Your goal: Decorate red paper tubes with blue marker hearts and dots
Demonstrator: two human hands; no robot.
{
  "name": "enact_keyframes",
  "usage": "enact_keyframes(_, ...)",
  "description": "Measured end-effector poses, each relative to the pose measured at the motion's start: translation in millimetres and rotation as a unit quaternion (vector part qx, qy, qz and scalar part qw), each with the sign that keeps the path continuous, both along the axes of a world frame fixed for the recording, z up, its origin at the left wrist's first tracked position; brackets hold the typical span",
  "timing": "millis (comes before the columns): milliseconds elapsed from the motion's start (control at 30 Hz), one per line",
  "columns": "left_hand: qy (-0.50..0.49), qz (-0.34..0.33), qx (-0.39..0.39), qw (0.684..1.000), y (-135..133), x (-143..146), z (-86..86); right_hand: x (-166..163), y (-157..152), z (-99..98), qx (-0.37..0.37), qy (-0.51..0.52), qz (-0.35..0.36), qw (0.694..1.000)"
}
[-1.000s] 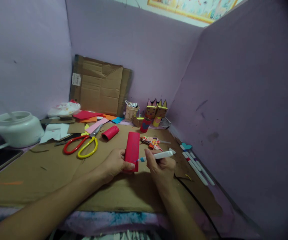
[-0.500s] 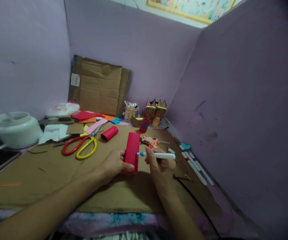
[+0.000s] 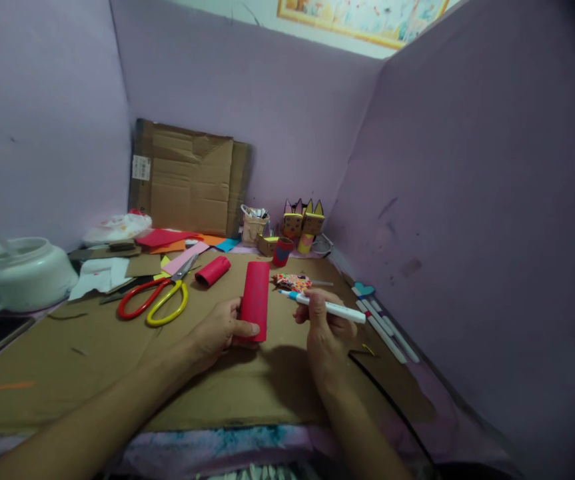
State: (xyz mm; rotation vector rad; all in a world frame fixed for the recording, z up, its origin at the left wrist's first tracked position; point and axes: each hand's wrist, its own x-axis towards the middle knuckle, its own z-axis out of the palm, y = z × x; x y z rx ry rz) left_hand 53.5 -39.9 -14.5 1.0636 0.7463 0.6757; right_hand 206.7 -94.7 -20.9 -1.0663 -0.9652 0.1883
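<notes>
My left hand (image 3: 220, 330) is closed on the near end of a red paper-covered tube (image 3: 256, 297), which lies on a brown cardboard sheet (image 3: 92, 347). To its right, my right hand (image 3: 324, 327) grips a white marker pen (image 3: 330, 308) with a blue tip. The tip points left and away from me, a little clear of the tube. A second, shorter red tube (image 3: 212, 271) lies farther back. Red-and-yellow scissors (image 3: 154, 298) lie to the left of both tubes.
A white pot (image 3: 20, 272) stands at the far left. Coloured paper scraps (image 3: 167, 237), a leaning cardboard panel (image 3: 187, 177) and small cat-eared cardboard figures (image 3: 302, 223) sit at the back. More marker pens (image 3: 384, 327) lie by the right wall. A black cable (image 3: 392, 400) runs along the near right.
My right hand has drawn the marker tip off the red tube and swung it up and to the right. The left hand keeps its hold on the tube.
</notes>
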Motion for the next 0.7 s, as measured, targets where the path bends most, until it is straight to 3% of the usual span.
enact_keyframes(267,0.022,0.007,0.01,1.0,-2.9,1.8,1.5,-1.7,0.2,0.4,0.034,0.036,0.013,0.999)
enact_keyframes(367,0.015,0.006,0.009,1.0,-4.6,1.5,3.7,-1.0,3.7,-0.9,0.014,0.042,0.033,0.998)
enact_keyframes(533,-0.021,-0.047,0.012,0.999,-3.4,-0.4,-0.7,-3.6,12.2,-7.2,-0.046,0.057,0.147,0.986)
enact_keyframes(700,-0.036,-0.125,0.001,0.991,-3.2,-2.5,-6.1,-3.0,13.8,-5.1,-0.051,0.2,0.25,0.946)
